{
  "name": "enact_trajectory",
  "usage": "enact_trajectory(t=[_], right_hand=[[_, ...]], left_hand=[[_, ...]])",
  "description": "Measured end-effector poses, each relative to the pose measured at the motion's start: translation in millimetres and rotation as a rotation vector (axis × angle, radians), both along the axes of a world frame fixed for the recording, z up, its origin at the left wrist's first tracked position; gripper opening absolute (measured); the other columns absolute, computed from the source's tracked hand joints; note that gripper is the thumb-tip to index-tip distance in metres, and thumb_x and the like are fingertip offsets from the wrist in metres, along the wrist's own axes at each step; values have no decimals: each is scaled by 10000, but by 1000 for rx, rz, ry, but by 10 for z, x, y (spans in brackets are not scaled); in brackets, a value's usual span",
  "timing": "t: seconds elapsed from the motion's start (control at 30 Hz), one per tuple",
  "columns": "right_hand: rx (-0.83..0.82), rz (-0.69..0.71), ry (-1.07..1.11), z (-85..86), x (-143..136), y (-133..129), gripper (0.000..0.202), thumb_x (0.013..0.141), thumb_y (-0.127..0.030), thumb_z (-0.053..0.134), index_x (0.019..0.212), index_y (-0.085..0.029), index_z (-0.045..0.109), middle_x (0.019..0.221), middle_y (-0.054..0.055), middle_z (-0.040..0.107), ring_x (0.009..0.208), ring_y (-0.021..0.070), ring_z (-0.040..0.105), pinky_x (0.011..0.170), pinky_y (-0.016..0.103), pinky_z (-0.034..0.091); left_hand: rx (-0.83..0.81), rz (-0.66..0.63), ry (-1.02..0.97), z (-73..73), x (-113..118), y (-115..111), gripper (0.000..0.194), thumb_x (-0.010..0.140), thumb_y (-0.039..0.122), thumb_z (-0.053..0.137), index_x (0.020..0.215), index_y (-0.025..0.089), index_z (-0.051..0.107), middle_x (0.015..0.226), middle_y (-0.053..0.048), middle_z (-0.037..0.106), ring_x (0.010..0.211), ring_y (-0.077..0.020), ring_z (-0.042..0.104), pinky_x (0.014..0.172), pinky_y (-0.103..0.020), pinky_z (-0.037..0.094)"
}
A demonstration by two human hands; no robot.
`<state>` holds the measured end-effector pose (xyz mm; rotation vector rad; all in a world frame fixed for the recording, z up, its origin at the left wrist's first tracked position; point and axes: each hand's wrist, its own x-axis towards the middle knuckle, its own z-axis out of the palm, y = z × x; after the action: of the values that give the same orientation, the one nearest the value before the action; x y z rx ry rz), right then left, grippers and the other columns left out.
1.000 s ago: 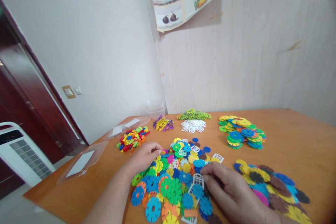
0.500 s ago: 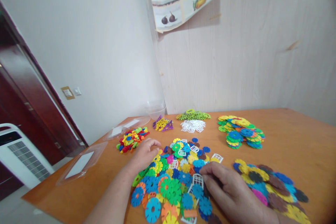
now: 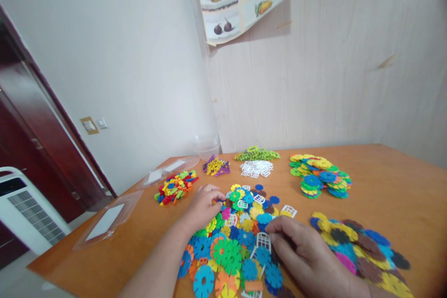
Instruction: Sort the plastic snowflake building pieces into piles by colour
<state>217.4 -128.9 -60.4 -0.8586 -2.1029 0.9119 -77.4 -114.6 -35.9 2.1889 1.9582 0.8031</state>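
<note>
- Most of the near bench (image 3: pixel 377 186) is being taken up by a mixed heap (image 3: pixel 232 256) of slotted discs and other plastic pieces, which is being handled from both sides.
- Strips of bare wood are best being kept around the heap, so that the loose discs (image 3: pixel 368 247) on the right and the coloured blocks (image 3: pixel 177 186) at far left are not being run into it.
- Right hand (image 3: pixel 307 249): being held low at the heap's right side, thumb and forefinger narrowly set; whether anything is being gripped cannot be told.
- Left hand (image 3: pixel 205 207): being held over the heap's far-left edge, fingers loosely curled, gap narrow; grip likewise cannot be told.
- White lattice piece (image 3: pixel 264 241), beside the right fingertips: best being lifted singly by the rim, as slots may be catching.
- Against half a second ago: the left hand is being carried farther inward, a blue disc (image 3: pixel 185 264) is being partly covered by the forearm (image 3: pixel 157 260), the right hand is being kept nearly in place.
</note>
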Motion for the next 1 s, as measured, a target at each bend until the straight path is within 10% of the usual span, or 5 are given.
enact_trajectory(t=[1.0], right_hand=[[-48, 32, -30, -35, 3, 16, 284, 986, -426, 419, 889, -239, 610, 780, 3, 652, 713, 157, 610, 621, 255, 483]], left_hand=[[97, 54, -54, -40, -144, 80, 98, 794, 236, 610, 772, 225, 705, 1045, -46, 690, 1059, -214, 606, 965, -342, 441]])
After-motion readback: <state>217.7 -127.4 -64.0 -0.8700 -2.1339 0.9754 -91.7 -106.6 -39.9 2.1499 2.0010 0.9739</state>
